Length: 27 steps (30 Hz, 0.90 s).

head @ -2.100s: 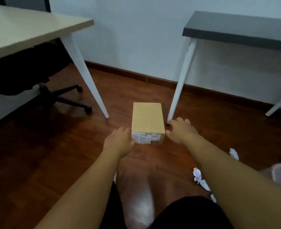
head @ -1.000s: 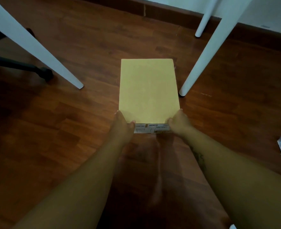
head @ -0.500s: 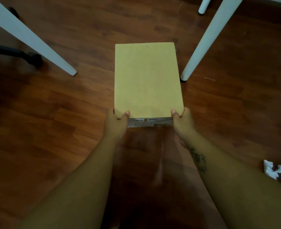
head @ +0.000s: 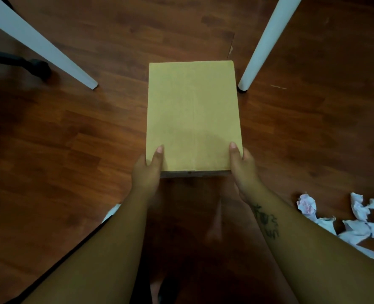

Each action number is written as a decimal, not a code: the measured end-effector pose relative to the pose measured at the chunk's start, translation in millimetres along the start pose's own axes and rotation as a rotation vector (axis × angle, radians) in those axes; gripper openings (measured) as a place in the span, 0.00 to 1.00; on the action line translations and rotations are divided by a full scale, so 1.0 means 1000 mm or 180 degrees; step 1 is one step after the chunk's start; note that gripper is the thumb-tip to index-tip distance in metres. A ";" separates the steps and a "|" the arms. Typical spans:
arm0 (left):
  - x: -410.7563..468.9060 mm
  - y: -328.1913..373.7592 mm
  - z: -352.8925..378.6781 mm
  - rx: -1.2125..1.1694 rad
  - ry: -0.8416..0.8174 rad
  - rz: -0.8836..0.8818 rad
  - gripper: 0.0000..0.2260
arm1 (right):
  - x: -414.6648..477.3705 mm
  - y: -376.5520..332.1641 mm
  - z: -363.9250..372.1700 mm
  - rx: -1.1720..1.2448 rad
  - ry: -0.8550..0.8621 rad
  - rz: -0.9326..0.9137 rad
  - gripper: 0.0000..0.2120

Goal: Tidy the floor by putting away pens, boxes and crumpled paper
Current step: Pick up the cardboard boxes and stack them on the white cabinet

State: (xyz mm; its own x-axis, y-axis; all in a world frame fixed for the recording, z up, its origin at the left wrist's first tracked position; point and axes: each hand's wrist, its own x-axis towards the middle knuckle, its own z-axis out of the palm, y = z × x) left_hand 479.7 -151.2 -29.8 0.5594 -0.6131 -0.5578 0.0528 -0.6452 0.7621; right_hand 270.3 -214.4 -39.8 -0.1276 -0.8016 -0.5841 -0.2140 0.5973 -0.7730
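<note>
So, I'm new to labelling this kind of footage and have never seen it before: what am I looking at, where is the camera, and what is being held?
There is no machine here. A person wears one wide-angle camera on the head, looking forward and down, so you see their own forearms. The left hand and right hand grip the near corners of a tan cardboard box, with the thumbs on its top. Whether it is off the ground cannot be told. Underneath is a dark wooden floor. The left table leg and right table leg, both white, flank the box. A black chair caster sits at far left, and crumpled paper lies on the floor at right.
</note>
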 end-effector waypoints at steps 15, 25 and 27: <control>-0.053 0.070 -0.024 -0.0246 -0.0051 -0.0018 0.16 | -0.055 -0.041 -0.024 -0.0154 0.0090 -0.0131 0.19; -0.149 0.149 -0.073 -0.0018 -0.0693 0.0240 0.11 | -0.165 -0.112 -0.074 -0.0264 0.0387 -0.0569 0.11; -0.172 0.169 -0.078 0.0086 -0.0825 0.0519 0.13 | -0.190 -0.126 -0.089 -0.0221 0.0553 -0.0722 0.14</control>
State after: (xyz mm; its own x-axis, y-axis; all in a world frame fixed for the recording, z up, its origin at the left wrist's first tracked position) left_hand 457.1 -119.1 221.2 0.3289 -0.8032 -0.4966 -0.0444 -0.5385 0.8415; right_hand 235.2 -139.4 190.6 -0.2315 -0.9106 -0.3423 -0.3210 0.4037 -0.8567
